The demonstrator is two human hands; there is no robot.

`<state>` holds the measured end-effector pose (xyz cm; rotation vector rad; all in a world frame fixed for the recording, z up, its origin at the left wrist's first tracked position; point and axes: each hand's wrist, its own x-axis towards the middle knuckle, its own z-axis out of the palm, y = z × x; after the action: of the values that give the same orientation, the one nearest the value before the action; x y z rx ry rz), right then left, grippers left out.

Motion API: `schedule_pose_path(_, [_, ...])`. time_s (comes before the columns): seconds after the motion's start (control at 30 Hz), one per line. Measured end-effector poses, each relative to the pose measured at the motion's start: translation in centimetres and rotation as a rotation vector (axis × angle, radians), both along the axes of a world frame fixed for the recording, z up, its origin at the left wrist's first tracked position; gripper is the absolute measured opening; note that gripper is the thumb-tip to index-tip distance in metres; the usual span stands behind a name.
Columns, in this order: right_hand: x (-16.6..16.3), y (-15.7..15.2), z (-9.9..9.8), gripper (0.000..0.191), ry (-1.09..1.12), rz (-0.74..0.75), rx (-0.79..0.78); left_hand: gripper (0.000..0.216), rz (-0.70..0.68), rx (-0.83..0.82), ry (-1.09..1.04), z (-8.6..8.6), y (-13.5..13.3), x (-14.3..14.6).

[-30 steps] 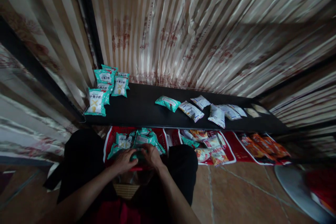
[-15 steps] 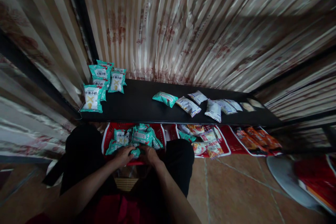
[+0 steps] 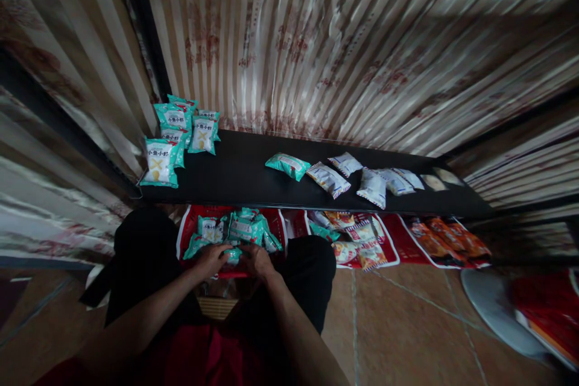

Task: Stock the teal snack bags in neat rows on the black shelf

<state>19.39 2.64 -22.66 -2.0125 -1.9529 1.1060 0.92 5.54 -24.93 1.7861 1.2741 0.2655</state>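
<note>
Between my two hands, at the near side of a red basket, is a teal snack bag. My left hand grips it from the left, fingers closed on its edge. On the other side my right hand holds it too, its fingertips partly hidden. More teal snack bags lie heaped in the basket just beyond my fingers. On the black shelf above, teal bags stand in rows at the left end, and a single teal bag lies flat near the middle.
White snack bags lie across the shelf's right half, with two pale round items at the far end. A second basket holds mixed bags; a third holds orange packets. A grey stool-like shape stands on the floor at right.
The camera view has shifted slightly, so the shelf and its bags sit a little higher. Both hands stay on the same teal bag with hardly any movement.
</note>
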Motion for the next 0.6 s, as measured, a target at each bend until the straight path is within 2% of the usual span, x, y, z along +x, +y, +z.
schedule_pose_path(0.2, [-0.2, 0.1, 0.9, 0.030, 0.016, 0.033, 0.061, 0.032, 0.080, -0.022, -0.036, 0.8, 0.4, 0.0])
schedule_pose_path(0.4, [-0.3, 0.6, 1.5, 0.031, 0.055, -0.015, 0.134, 0.035, 0.142, -0.016, -0.068, 1.4, 0.9, -0.2])
schedule_pose_path(0.6, [-0.3, 0.8, 2.6, 0.031, 0.116, -0.061, 0.176, 0.032, 0.290, -0.090, -0.246, 2.3, 1.1, -0.3])
